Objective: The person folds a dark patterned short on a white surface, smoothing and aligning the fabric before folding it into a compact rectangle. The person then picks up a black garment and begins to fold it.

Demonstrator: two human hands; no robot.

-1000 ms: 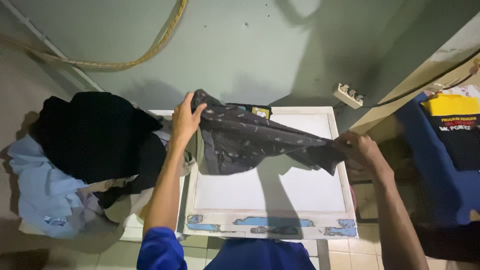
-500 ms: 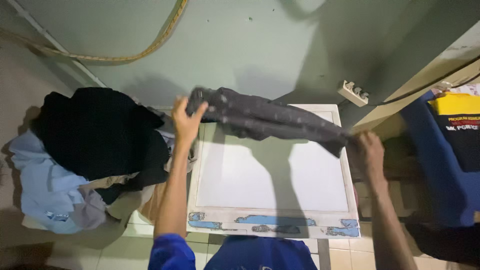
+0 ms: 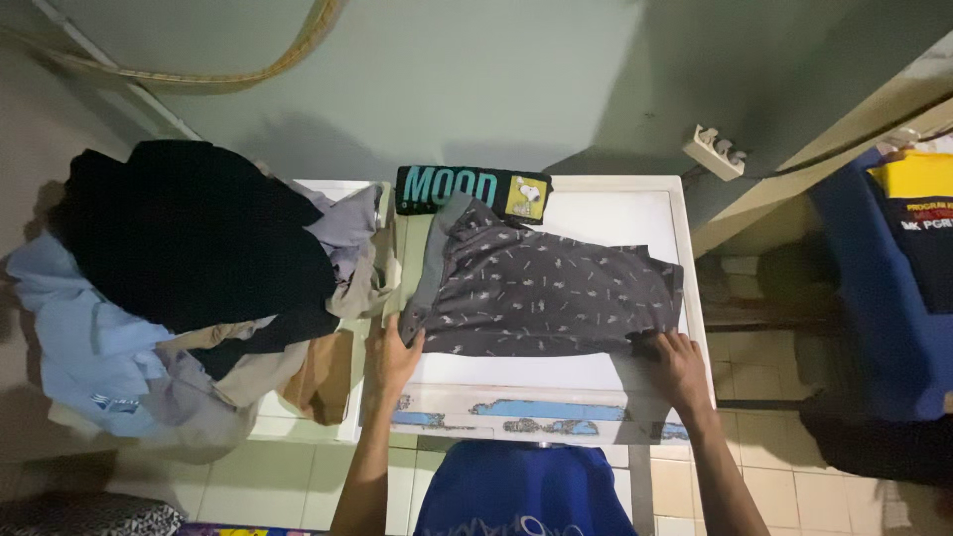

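Observation:
A dark grey patterned pair of shorts [image 3: 541,293] lies spread flat on a white tabletop [image 3: 615,213]. My left hand [image 3: 392,355] pinches its near left corner by the waistband. At the near right corner my right hand [image 3: 675,365] presses down on the fabric. A folded black garment with teal print and a small yellow picture [image 3: 472,191] sits at the table's far edge, just beyond the shorts.
A heap of clothes, black on top [image 3: 189,233] with pale blue [image 3: 74,337] and tan pieces, lies to the left. A white power strip [image 3: 715,151] hangs on the green wall. Blue and yellow garments [image 3: 908,258] hang at the right. The floor is tiled.
The shorts were held up stretched between both hands; now they lie flat on the table, and both hands have come down to the near edge. The folded black garment is now in view.

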